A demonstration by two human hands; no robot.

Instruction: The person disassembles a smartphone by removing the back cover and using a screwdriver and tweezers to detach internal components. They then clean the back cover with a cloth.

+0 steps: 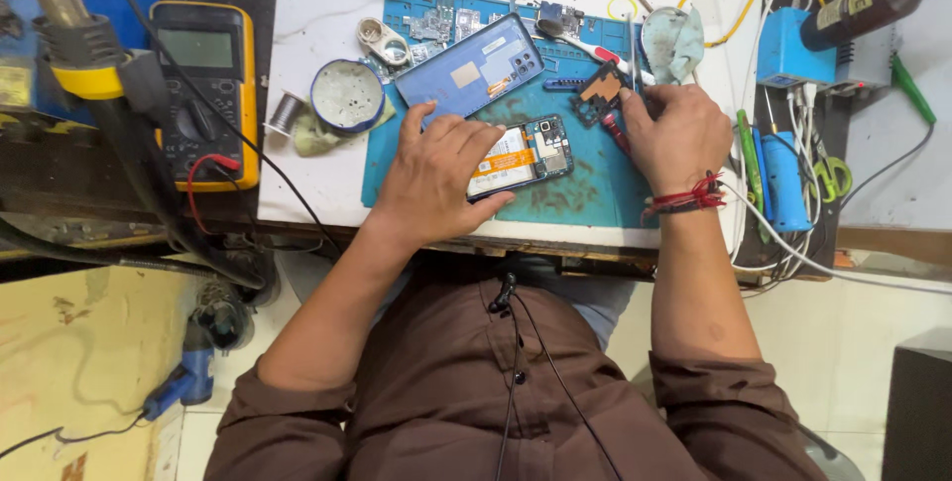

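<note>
An opened phone (531,152), its battery and circuit board showing, lies on the blue work mat (585,193). My left hand (436,176) rests flat over its left half, holding it down. My right hand (677,134) is closed on a thin metal tool (633,60) that points up the mat, beside a black plastic frame piece (599,89). A red-handled tool (615,132) lies just left of my right hand. The phone's blue back cover (476,69) lies above my left hand.
A yellow multimeter (208,84) with red and black leads sits at left. A round tin (347,94), a solder spool (287,112) and small parts lie near the mat's top left. Blue boxes, screwdrivers, green scissors (831,179) and tangled cables crowd the right side.
</note>
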